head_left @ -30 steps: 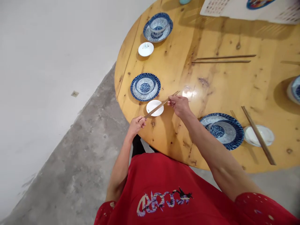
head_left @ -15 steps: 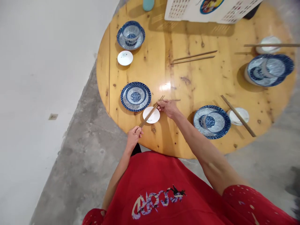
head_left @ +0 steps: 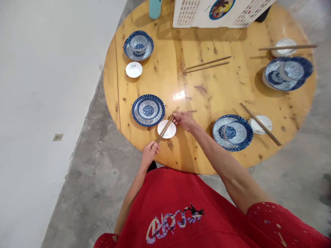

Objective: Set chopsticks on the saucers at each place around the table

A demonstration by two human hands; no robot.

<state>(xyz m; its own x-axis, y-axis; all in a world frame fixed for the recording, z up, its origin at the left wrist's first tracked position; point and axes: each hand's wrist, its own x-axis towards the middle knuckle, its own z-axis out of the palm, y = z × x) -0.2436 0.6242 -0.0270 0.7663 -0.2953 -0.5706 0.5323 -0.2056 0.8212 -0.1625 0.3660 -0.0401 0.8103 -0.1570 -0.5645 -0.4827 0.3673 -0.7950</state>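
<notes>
A pair of wooden chopsticks [head_left: 167, 126] lies slantwise across a small white dish [head_left: 171, 132] near the table's front edge. My left hand [head_left: 150, 152] is closed round the lower ends of the pair. Further up, the fingers of my right hand [head_left: 183, 119] pinch the chopsticks close to their upper tips. Just left of the dish sits a blue-and-white bowl [head_left: 148, 109] on a matching plate [head_left: 136, 120]. To the right of my right forearm stands another plate with a bowl [head_left: 234, 132] on it.
Two loose chopsticks [head_left: 207, 64] lie mid-table. Chopsticks [head_left: 260, 124] rest across a white dish [head_left: 266, 121] at right; a similar set [head_left: 287, 47] is behind. A bowl on a plate [head_left: 139, 44] and a dish [head_left: 133, 70] stand back left. A white crate [head_left: 201, 17] and turquoise bottle [head_left: 155, 9] are at the back.
The camera view has shifted slightly. Both hands keep hold of the chopsticks over the dish, with the pair turned a little steeper; the other tableware stays in place.
</notes>
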